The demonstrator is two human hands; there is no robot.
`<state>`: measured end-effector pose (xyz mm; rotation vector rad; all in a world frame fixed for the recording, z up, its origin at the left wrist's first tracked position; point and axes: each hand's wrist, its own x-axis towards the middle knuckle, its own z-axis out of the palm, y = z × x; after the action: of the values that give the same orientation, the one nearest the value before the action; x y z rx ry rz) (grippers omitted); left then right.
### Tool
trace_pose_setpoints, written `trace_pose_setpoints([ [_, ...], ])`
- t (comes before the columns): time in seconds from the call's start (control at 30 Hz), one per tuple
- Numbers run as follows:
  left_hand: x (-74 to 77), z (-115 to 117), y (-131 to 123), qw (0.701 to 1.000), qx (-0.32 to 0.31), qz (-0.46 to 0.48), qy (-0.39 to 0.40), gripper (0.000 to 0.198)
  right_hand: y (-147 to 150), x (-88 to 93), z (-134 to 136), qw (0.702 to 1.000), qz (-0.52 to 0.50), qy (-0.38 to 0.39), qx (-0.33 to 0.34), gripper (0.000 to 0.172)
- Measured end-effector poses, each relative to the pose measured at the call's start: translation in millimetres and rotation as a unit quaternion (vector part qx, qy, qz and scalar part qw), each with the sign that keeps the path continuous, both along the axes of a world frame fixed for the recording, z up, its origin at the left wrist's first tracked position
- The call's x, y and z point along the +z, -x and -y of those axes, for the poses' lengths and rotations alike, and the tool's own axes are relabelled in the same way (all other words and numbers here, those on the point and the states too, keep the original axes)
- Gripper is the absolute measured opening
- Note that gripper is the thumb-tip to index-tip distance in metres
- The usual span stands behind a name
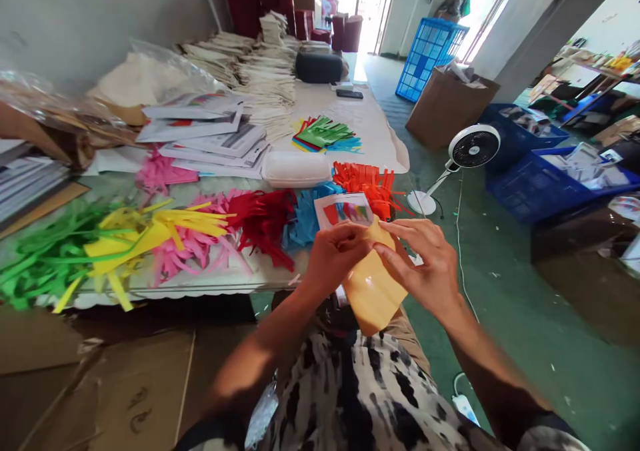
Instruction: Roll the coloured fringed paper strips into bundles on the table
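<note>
Above my lap, close to the table's front edge, both hands hold a light-orange sheet (pixel 375 291) that hangs down with a slight shine; whether it is paper or plastic I cannot tell. My left hand (pixel 340 251) pinches its upper edge. Opposite, my right hand (pixel 423 254) grips the top between thumb and outstretched fingers. Just behind my left hand is a white card with a coloured picture (pixel 345 209). Beyond the hands lie an orange-red fringed bundle (pixel 365 181) and a blue one (pixel 310 214), with a dark red fringed bundle (pixel 263 224) to the left.
Pink (pixel 190 251), yellow (pixel 150 231) and green fringes (pixel 45 244) run leftward along the table. A white plastic tray (pixel 296 169), printed packets (pixel 215 144) and stacked cream bundles (pixel 270 71) sit behind. On the floor at right stand a white fan (pixel 474 146) and blue crates (pixel 540 184).
</note>
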<state>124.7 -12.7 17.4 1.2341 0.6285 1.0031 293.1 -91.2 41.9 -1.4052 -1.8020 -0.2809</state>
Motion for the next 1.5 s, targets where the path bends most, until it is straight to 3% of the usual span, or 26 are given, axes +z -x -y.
trace_pose_setpoints([
  [0.1, 0.8, 5, 2, 0.998, 0.000, 0.003, -0.063, 0.019, 0, -3.1, 3, 0.999, -0.004, -0.028, 0.016, 0.038],
  [0.27, 0.8, 13, 3, 0.995, -0.081, 0.029, -0.050, 0.026, -7, -12.0, 3, 0.998, 0.033, -0.055, 0.014, 0.047],
  [0.6, -9.9, 12, 4, 0.988, -0.086, -0.034, -0.121, 0.039, -15, -11.4, 8, 0.995, 0.092, -0.039, 0.024, 0.038],
  [0.83, -7.4, 17, 6, 0.977, -0.050, -0.066, -0.197, 0.027, -7, -11.8, 7, 0.998, -0.026, 0.003, 0.062, 0.023],
  [1.07, -5.4, 20, 15, 0.968, -0.082, -0.085, -0.223, 0.024, -6, -10.0, 10, 0.988, -0.114, 0.064, 0.083, 0.019],
  [1.3, -6.3, 18, 17, 0.967, -0.058, -0.106, -0.222, 0.013, -6, -9.2, 15, 0.997, -0.018, 0.026, 0.077, 0.033],
  [1.5, -11.3, 18, 15, 0.976, -0.076, -0.074, -0.193, 0.025, -9, -12.1, 17, 0.997, 0.052, -0.012, 0.057, 0.038],
])
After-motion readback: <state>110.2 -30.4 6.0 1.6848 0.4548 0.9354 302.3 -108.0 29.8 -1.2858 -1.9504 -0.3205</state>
